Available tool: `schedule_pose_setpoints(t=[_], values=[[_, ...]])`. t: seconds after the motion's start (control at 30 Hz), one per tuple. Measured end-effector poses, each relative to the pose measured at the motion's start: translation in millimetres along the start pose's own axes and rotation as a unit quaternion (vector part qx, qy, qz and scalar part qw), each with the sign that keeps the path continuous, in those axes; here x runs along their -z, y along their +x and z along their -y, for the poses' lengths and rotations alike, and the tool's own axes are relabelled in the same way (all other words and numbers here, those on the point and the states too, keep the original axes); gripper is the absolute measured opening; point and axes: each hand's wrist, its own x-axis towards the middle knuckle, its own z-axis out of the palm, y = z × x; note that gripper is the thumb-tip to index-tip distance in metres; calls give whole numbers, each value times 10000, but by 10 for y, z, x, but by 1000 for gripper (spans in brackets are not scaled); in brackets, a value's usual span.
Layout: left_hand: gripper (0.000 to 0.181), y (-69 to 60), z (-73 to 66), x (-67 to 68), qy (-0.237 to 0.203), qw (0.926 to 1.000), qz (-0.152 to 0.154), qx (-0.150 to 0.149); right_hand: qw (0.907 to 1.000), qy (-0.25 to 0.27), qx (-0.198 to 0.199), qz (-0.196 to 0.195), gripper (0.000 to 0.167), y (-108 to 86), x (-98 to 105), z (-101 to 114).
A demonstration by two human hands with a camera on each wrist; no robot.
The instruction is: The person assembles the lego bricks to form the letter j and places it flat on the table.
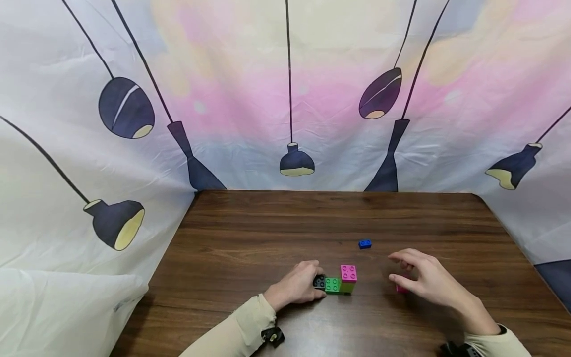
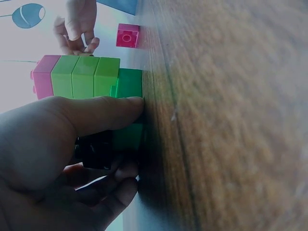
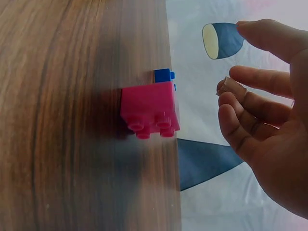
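Note:
My left hand [image 1: 296, 283] grips the left end of a joined toy brick build, thumb on one side and fingers on the other. That end has a black brick [image 2: 96, 153] over a green base [image 2: 130, 83]. A column of light green bricks [image 2: 85, 77] rises from the base, topped by a pink brick [image 1: 348, 273]. Over to the right, my right hand [image 1: 428, 280] hovers with relaxed fingers, apart from a loose pink brick [image 3: 148, 103]. That brick lies on its side, studs facing sideways; the hand partly hides it in the head view.
A small blue brick [image 1: 365, 244] lies farther back on the brown wooden table [image 1: 250, 218]. Behind the table hangs a cloth backdrop [image 1: 250, 124] printed with lamps. A white cloth fold [image 1: 67, 307] lies at the left edge.

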Motion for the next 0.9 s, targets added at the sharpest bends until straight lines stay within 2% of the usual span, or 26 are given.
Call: schedule_pose_setpoints(t=[0.23, 0.7, 0.9], values=[[29, 4, -7, 10, -48, 10000, 37, 62, 9998, -139, 103, -132, 40, -15, 55, -39], [28, 12, 2, 8, -35, 10000, 35, 31, 9988, -226, -392, 203, 40, -139, 67, -74], [31, 7, 2, 12, -10, 10000, 57, 23, 9994, -107, -293, 178, 45, -207, 47, -96]])
